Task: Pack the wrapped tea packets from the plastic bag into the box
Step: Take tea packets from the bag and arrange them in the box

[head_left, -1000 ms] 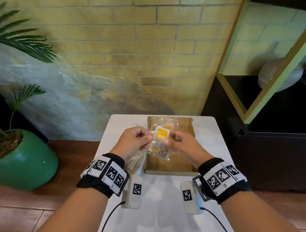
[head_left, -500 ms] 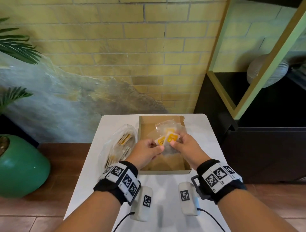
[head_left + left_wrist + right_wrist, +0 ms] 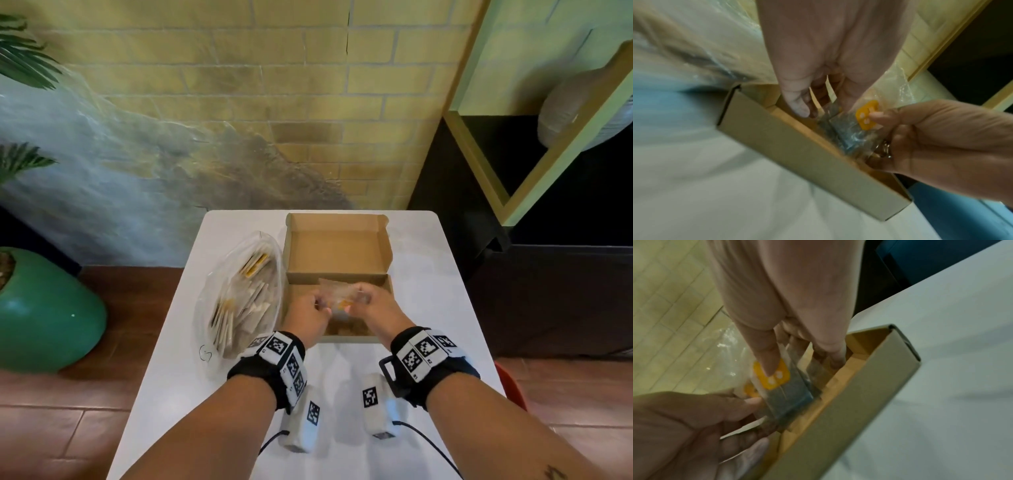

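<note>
An open cardboard box (image 3: 337, 253) stands on the white table (image 3: 428, 274), its lid folded back toward the wall. Both hands are inside its near half, holding a clear-wrapped tea packet (image 3: 342, 296) with a yellow label (image 3: 867, 115) (image 3: 772, 378). My left hand (image 3: 310, 311) pinches the packet's left side, my right hand (image 3: 371, 306) pinches its right, thumb on the label. A clear plastic bag (image 3: 239, 298) with several more packets lies left of the box. The box front wall (image 3: 797, 146) (image 3: 849, 410) hides the packet's lower edge.
A green plant pot (image 3: 44, 311) sits on the floor at the left. A dark cabinet (image 3: 548, 274) with a yellow-framed shelf stands to the right. A brick wall rises behind the table.
Both hands have brought the packet down from above the box into its near half. The view has tilted down, showing the bag and the box's lid.
</note>
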`<state>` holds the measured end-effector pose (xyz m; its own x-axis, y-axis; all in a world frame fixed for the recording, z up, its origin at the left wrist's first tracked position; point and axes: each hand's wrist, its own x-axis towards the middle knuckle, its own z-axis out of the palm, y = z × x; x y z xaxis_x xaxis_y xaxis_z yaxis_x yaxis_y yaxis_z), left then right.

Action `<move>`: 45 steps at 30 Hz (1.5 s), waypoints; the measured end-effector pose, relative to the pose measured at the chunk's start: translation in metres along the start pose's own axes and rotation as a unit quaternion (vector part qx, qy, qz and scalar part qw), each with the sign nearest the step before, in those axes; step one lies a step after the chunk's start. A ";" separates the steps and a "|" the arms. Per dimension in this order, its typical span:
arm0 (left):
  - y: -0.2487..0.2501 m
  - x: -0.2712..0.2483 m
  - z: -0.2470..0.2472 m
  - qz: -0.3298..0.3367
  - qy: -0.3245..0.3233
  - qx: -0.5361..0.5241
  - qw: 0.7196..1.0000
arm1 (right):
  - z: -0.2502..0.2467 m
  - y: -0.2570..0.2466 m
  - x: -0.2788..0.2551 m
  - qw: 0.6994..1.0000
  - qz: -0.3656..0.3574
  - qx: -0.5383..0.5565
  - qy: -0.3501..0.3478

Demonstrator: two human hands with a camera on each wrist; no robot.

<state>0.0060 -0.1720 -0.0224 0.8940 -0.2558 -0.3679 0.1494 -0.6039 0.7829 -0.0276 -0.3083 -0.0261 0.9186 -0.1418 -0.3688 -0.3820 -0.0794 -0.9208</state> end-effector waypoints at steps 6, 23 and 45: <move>-0.012 0.000 0.007 0.010 -0.038 0.018 0.999 | 0.000 0.014 0.002 0.997 0.032 -0.069 -0.007; -0.011 0.006 0.001 -0.036 -0.027 0.055 0.997 | -0.013 0.028 0.006 0.975 0.043 -0.201 0.083; 0.034 0.037 -0.037 0.148 0.017 0.406 0.902 | -0.054 -0.048 0.041 0.877 -0.106 -0.465 0.054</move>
<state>0.0600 -0.1737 0.0088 0.8583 -0.4813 -0.1778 -0.4434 -0.8702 0.2148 0.0225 -0.3637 0.0096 0.9832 -0.1153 -0.1417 -0.1674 -0.8792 -0.4461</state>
